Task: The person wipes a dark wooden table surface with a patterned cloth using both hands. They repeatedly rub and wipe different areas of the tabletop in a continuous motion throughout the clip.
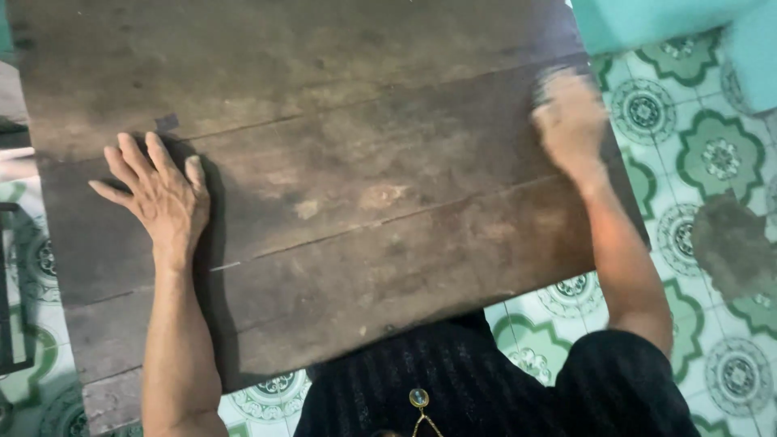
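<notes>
A dark, worn wooden table top (324, 162) made of planks fills most of the head view. My left hand (158, 194) lies flat on its left part, palm down, fingers spread, holding nothing. My right hand (571, 121) is over the table's right edge and is blurred by motion. Something light and fuzzy shows at its fingertips, but I cannot tell whether it grips anything.
The floor (696, 162) beside and below the table is tiled in white with green patterned medallions. A grey stain (732, 243) marks the tiles at right. A teal surface (672, 20) stands at the top right. A dark frame (8, 291) sits at the left edge.
</notes>
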